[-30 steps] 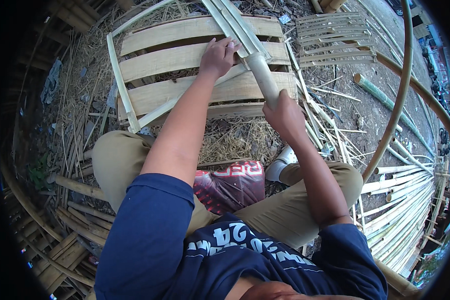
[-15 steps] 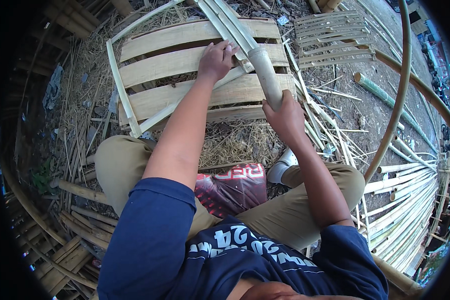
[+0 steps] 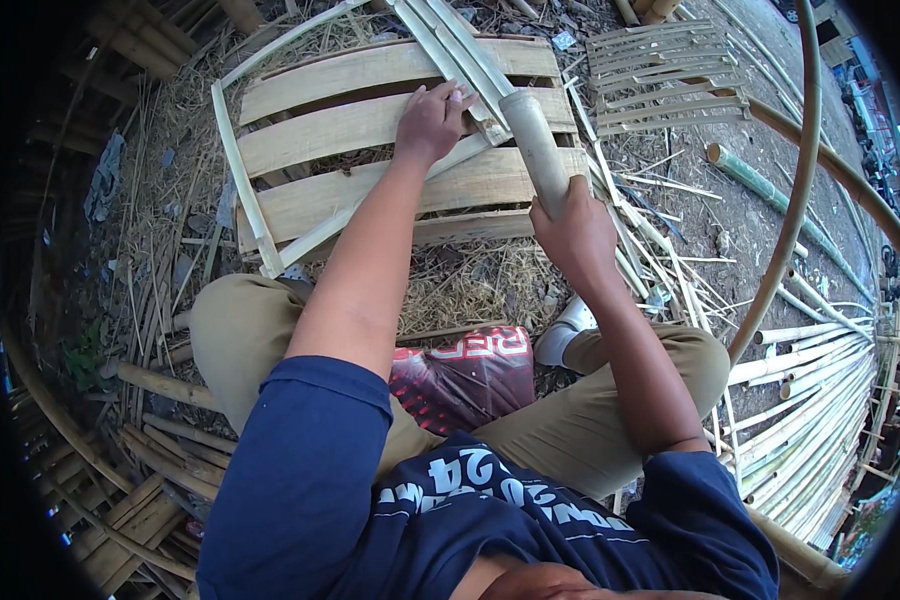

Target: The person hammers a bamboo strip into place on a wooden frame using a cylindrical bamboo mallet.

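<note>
My right hand (image 3: 576, 232) is closed round the near end of a short, thick bamboo tube (image 3: 538, 145). The tube slants away from me, its far end beside the long split bamboo strips (image 3: 448, 45). At the near end of these strips, my left hand (image 3: 432, 122) has its fingers curled against the left edge; the fingertips are partly hidden. Beneath both hands lies a low slatted wooden platform (image 3: 310, 135). A frame of thin bamboo strips (image 3: 238, 170) rests across the platform and sticks out past its left side.
A small bamboo slat panel (image 3: 665, 75) lies at the far right. Behind the tube runs a green bamboo pole (image 3: 770, 190), and many cut poles (image 3: 810, 430) are stacked at the right. A curved bamboo pole (image 3: 798, 200) arches there. Straw and offcuts (image 3: 480, 280) cover the ground before my legs.
The bamboo tube in my right hand has shifted slightly to the right, and its far end looks a little lifted. My left hand stays on the strips.
</note>
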Motion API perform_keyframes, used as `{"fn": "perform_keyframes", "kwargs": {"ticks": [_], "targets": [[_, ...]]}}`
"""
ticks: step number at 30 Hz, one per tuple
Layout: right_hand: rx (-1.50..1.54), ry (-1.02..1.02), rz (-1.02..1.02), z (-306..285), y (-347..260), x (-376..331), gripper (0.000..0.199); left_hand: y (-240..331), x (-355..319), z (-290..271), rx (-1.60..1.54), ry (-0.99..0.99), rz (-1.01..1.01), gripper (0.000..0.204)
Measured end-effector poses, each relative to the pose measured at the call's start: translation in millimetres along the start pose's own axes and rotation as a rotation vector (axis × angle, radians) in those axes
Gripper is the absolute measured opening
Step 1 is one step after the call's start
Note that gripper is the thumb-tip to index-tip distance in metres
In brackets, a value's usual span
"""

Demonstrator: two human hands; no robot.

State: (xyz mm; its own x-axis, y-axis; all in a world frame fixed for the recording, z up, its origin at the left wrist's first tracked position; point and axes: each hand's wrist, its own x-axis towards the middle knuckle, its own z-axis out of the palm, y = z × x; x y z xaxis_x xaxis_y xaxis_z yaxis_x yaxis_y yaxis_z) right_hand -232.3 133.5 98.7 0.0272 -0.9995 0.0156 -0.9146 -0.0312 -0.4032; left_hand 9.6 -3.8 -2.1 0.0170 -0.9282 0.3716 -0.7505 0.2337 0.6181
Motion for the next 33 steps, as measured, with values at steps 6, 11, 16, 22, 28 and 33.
{"fn": "perform_keyframes", "kwargs": {"ticks": [6, 11, 16, 22, 28, 33], "targets": [[0.089, -0.062, 0.040, 3.6, 6.8, -2.6, 0.044, 7.0, 1.4, 4.4, -0.028, -0.012, -0.013, 0.051], [0.166, -0.095, 0.109, -6.9, 7.6, -0.4, 0.050, 10.0, 2.0, 6.2, -0.042, -0.031, -0.018, 0.050], [0.310, 0.300, 0.039, -23.5, -9.0, -5.6, 0.042, 11.4, 0.9, -1.3, -0.001, -0.027, -0.028, 0.050], [0.125, -0.031, 0.032, 5.4, -3.9, -10.1, 0.052, 6.1, -1.3, 0.3, -0.033, -0.008, -0.010, 0.048], [0.220, -0.212, 0.157, -0.7, 12.3, -13.2, 0.057, 20.3, -2.8, -3.0, 0.149, -0.036, 0.085, 0.034], [0.183, -0.271, 0.120, 9.5, 10.8, -15.4, 0.057, 11.6, -4.9, -3.6, 0.136, -0.005, 0.068, 0.027]]}}
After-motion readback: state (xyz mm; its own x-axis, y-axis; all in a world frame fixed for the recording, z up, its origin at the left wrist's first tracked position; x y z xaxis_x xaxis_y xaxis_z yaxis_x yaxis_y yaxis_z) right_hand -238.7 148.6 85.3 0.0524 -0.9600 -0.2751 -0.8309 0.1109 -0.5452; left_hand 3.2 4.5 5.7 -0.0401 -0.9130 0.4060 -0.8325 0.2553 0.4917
